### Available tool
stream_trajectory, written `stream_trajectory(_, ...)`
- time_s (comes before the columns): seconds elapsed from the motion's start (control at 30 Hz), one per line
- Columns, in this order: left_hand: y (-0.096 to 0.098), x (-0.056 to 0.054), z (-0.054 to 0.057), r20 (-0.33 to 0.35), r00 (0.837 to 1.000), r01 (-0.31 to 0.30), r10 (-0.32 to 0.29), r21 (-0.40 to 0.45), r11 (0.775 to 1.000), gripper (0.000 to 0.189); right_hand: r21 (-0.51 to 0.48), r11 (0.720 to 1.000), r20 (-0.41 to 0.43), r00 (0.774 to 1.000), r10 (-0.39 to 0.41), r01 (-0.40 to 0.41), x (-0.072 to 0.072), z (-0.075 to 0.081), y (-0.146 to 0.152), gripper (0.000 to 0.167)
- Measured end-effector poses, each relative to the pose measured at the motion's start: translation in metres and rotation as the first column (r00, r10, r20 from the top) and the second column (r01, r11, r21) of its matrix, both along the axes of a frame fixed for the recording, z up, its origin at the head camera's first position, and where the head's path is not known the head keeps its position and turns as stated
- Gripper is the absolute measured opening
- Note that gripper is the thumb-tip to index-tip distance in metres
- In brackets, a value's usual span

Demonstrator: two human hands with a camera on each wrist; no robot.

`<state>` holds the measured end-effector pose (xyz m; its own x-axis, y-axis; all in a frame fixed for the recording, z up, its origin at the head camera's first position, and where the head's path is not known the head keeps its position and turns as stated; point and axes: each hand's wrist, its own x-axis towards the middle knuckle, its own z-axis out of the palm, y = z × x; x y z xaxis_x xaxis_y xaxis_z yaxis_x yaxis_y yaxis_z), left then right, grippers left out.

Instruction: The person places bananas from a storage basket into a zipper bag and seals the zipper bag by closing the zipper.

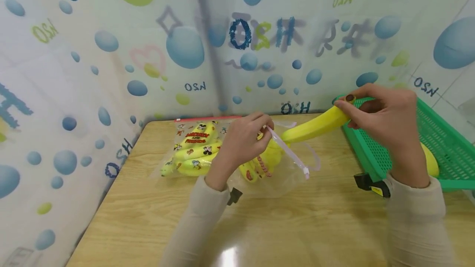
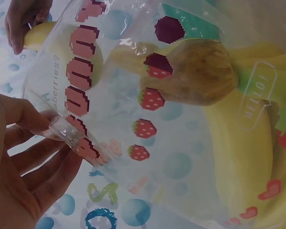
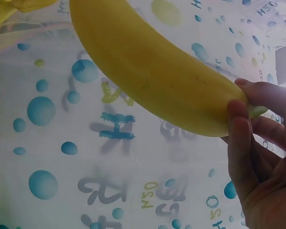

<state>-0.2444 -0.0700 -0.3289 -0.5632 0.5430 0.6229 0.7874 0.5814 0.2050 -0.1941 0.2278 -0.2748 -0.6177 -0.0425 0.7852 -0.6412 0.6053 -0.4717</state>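
Note:
A clear zip bag (image 1: 285, 186) with a white slider (image 1: 306, 171) lies on the table, several yellow bananas (image 2: 243, 152) inside it. My left hand (image 1: 243, 141) pinches the edge of the bag's mouth between thumb and finger; the left wrist view shows strawberry prints on the plastic. At the right, my right hand (image 1: 389, 118) holds a single banana (image 1: 319, 127) by one end with its fingertips. That banana slants down to the left, its far end at the bag's mouth. In the right wrist view, thumb and fingers grip the banana's tip (image 3: 233, 114).
Left of the open bag lies another zip bag (image 1: 198, 148) with a red top strip, filled with bananas and printed with cartoon figures. A green basket (image 1: 458, 184) stands at the right, with a yellow fruit (image 1: 430, 162) in it. Behind the wooden table (image 1: 148, 217) hangs a bubble-patterned sheet (image 1: 185, 48).

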Motion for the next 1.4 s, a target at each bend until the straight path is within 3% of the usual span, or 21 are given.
stream_trajectory(0.3, 0.001, 0.002, -0.001, 0.030, 1.000, 0.000, 0.001, -0.008, 1.000, 0.011, -0.077, 0.997, 0.085, 0.996, 0.014, -0.007, -0.003, -0.008, -0.014, 0.010)
stream_trajectory(0.6, 0.004, 0.001, -0.005, 0.022, 0.999, 0.037, -0.037, 0.003, 0.999, 0.013, -0.141, 0.989, 0.318, 0.948, -0.005, 0.053, -0.008, -0.021, -0.028, 0.016)
stream_trajectory(0.73, 0.005, 0.000, -0.006, 0.006, 0.999, 0.041, -0.041, 0.005, 0.999, 0.014, -0.122, 0.992, 0.407, 0.913, 0.018, 0.035, -0.011, -0.020, -0.035, 0.020)
stream_trajectory(0.9, 0.005, 0.001, -0.007, 0.001, 0.999, 0.039, -0.039, 0.013, 0.999, 0.013, -0.097, 0.994, 0.489, 0.868, 0.088, -0.046, -0.014, -0.019, -0.040, 0.023)
stream_trajectory(1.1, 0.001, 0.002, -0.008, -0.002, 0.999, 0.044, -0.044, 0.000, 0.999, 0.012, -0.099, 0.971, 0.624, 0.746, 0.232, -0.219, -0.015, -0.020, -0.037, 0.018)
stream_trajectory(1.2, 0.000, 0.001, -0.008, -0.005, 0.999, 0.050, -0.050, -0.002, 0.999, 0.012, -0.088, 0.946, 0.643, 0.708, 0.293, -0.311, -0.017, -0.021, -0.035, 0.017)
stream_trajectory(1.27, 0.000, 0.000, -0.007, -0.008, 0.998, 0.059, -0.059, -0.005, 0.998, 0.013, -0.069, 0.936, 0.643, 0.702, 0.306, -0.345, -0.018, -0.021, -0.036, 0.017)
stream_trajectory(1.4, 0.000, -0.001, -0.008, -0.013, 0.998, 0.068, -0.068, -0.015, 0.998, 0.014, -0.014, 0.938, 0.619, 0.734, 0.281, -0.347, -0.018, -0.023, -0.039, 0.015)
